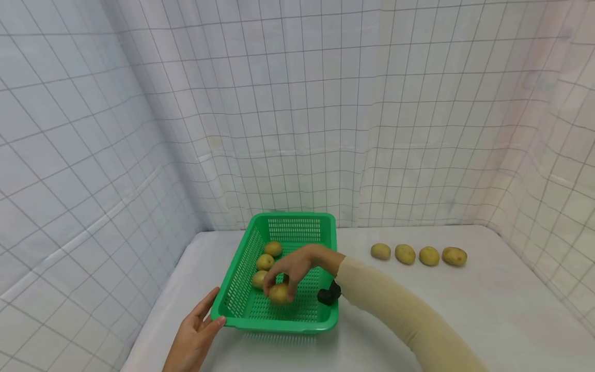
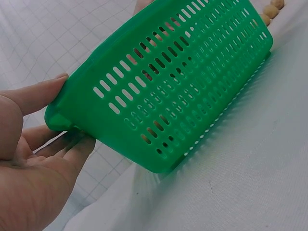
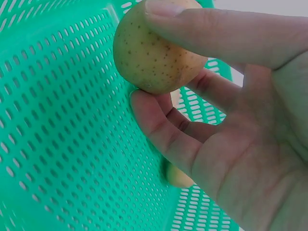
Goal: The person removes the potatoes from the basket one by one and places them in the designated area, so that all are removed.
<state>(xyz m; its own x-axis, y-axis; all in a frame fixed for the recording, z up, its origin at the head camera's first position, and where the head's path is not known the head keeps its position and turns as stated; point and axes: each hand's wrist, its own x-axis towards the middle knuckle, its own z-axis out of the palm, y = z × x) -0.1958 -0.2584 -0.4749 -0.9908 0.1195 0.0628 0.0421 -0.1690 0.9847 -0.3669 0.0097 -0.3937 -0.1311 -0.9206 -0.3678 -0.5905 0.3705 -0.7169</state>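
A green plastic basket [image 1: 279, 325] with slotted walls stands on the white table. My left hand [image 1: 194, 330] grips its near left corner; in the left wrist view the thumb lies on the rim [image 2: 72, 91] and the other fingers curl beneath it. Inside the basket, my right hand [image 1: 295, 268] holds a yellow-brown potato [image 3: 156, 53] between thumb and fingers. Along the basket's left side lie three more potatoes: a far one [image 1: 273, 249], a middle one [image 1: 265, 262] and a near one [image 1: 260, 279], partly hidden by the right hand.
On the table right of the basket, several potatoes [image 1: 405, 253] lie in a row. A black wrist device [image 1: 329, 294] shows by the right sleeve [image 1: 400, 310]. White gridded cloth [image 1: 297, 129] hangs behind the table [image 1: 418, 320] and at both sides.
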